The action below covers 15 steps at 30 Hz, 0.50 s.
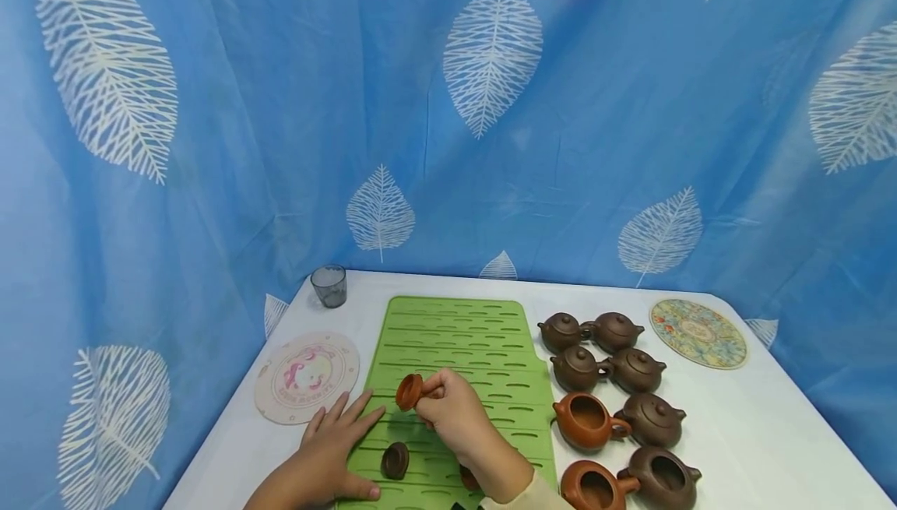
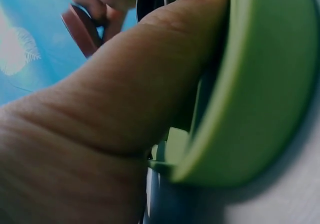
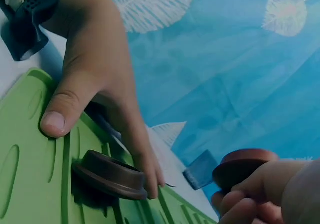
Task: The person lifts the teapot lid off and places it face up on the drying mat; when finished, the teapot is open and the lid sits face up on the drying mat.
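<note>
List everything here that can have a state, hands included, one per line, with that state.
Left hand: open, resting on the green mat
Right hand: pinching a reddish lid
Reddish lid: off, held up
Dark lid: upside down on the mat
Five dark teapots: lidded
Nearest dark teapot: lidless
Two reddish teapots: lidless
Glass: upright
Reddish piece by the right forearm: mostly hidden, state unclear

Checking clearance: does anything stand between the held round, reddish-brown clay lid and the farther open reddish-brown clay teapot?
Only the right hand holding the lid; past it, flat green mat, no visible obstacle before the teapot.
</note>
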Each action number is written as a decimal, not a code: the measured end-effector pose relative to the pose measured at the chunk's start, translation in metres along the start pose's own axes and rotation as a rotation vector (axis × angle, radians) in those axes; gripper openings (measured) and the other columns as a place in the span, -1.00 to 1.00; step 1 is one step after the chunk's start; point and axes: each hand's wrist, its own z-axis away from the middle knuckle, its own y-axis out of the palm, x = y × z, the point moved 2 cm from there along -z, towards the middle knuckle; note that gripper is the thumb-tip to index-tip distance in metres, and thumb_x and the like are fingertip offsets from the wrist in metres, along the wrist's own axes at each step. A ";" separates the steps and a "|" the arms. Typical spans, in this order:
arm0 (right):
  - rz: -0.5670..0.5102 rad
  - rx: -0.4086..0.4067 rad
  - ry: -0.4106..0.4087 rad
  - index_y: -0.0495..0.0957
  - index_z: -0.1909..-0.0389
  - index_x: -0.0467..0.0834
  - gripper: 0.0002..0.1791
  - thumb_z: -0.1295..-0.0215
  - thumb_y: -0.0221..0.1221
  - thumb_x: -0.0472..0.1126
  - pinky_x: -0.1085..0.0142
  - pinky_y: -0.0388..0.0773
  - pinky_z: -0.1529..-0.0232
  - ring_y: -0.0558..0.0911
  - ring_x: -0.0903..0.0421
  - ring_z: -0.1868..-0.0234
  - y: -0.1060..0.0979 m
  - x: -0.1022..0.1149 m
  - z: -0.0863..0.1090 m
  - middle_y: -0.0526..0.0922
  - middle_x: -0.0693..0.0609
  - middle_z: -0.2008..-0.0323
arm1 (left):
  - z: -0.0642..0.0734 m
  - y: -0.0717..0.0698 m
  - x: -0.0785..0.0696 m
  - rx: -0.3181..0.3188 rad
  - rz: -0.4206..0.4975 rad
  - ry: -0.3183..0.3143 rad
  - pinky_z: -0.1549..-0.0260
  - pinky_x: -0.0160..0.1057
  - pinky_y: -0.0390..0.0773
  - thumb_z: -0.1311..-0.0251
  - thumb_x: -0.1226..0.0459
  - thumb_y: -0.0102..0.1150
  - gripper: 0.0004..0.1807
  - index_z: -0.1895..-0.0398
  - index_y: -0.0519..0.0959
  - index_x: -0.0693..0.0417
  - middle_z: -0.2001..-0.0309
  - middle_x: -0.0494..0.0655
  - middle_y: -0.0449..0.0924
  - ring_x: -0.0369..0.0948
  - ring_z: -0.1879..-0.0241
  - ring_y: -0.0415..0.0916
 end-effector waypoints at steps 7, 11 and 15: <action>0.067 -0.014 0.017 0.49 0.26 -0.26 -0.89 -0.31 0.22 -0.46 0.27 0.49 0.46 0.54 0.09 0.50 0.016 -0.005 -0.014 0.60 -0.06 0.45 | 0.000 0.000 0.002 -0.022 0.018 0.009 -0.38 0.61 -0.25 0.25 -0.41 0.53 0.27 -0.63 0.29 -0.25 -0.70 0.05 -0.02 0.35 -0.64 -0.26; 0.140 -0.011 0.004 0.50 0.32 -0.27 -0.88 -0.28 0.23 -0.50 0.31 0.45 0.52 0.52 0.12 0.56 0.020 -0.008 -0.018 0.58 -0.01 0.52 | 0.000 -0.001 0.000 -0.022 0.007 0.007 -0.38 0.62 -0.24 0.25 -0.41 0.53 0.29 -0.64 0.28 -0.23 -0.70 0.06 -0.04 0.36 -0.64 -0.27; 0.229 -0.022 0.009 0.49 0.39 -0.23 -0.84 -0.26 0.23 -0.51 0.34 0.41 0.56 0.49 0.15 0.59 0.021 -0.012 -0.019 0.55 0.04 0.59 | -0.001 -0.001 -0.003 -0.012 -0.015 0.002 -0.39 0.62 -0.23 0.25 -0.40 0.53 0.29 -0.64 0.28 -0.19 -0.71 0.06 -0.05 0.36 -0.64 -0.28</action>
